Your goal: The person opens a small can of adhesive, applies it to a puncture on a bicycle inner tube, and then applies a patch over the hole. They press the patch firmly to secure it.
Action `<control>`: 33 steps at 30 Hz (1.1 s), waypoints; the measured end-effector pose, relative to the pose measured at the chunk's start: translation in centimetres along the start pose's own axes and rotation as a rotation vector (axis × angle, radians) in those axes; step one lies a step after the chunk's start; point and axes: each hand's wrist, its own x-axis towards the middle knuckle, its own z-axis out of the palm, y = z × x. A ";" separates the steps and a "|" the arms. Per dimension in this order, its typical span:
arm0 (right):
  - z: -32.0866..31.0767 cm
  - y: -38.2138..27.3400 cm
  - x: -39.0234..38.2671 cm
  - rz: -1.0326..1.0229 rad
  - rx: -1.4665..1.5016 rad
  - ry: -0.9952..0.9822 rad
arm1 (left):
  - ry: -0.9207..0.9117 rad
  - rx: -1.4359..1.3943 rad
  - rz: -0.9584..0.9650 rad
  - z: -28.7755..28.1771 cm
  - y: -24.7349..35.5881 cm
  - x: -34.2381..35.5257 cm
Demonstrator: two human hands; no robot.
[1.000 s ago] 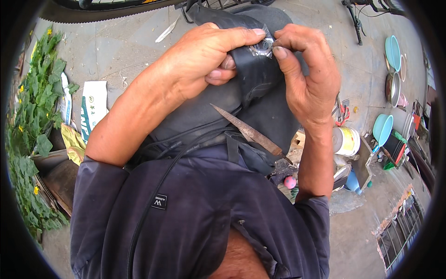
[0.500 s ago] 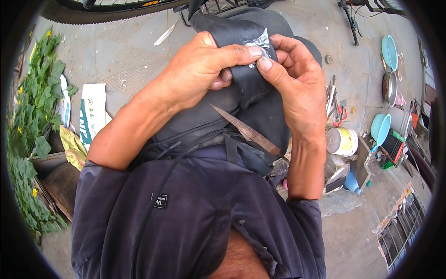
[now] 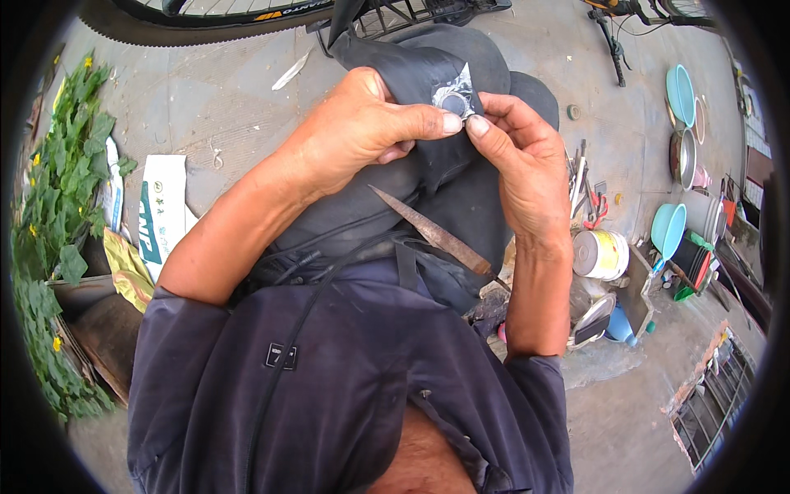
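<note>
A black rubber inner tube [image 3: 395, 72] stretches across my lap, flattened between my hands. On it lies a small round dark patch [image 3: 453, 102] under crinkled clear film [image 3: 466, 80], one corner of which points up. My left hand [image 3: 362, 123] is closed round the tube's left side, its thumb at the patch's lower edge. Close beside it, my right hand [image 3: 522, 148] pinches at the right edge of the film and tube, thumb tip almost touching the left one. Its fingers curl behind, partly hidden. Below, a rusty tapered file [image 3: 436, 233] rests across my lap.
A bicycle wheel [image 3: 222, 18] stands at the far left. Tools [image 3: 592, 206], a white bucket [image 3: 599, 253] and turquoise basins [image 3: 668, 228] sit on the right, near a floor grate [image 3: 714, 403]. Leafy plants [image 3: 66, 189] and a white sack [image 3: 164, 206] line the left.
Both thumbs have slid down off the patch, so its round shape now shows. My right hand has shifted slightly left and down. The file stays on my lap.
</note>
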 end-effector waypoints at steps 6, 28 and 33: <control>0.8 -1.4 0.5 -0.002 -0.006 0.040 | 0.022 0.129 0.090 1.0 0.8 -0.4; 2.5 -0.5 0.5 -0.058 0.168 0.045 | 0.066 0.010 0.214 1.7 0.2 -1.3; 3.2 -0.3 0.7 -0.056 0.036 0.077 | 0.089 0.013 0.241 1.7 -0.7 -0.7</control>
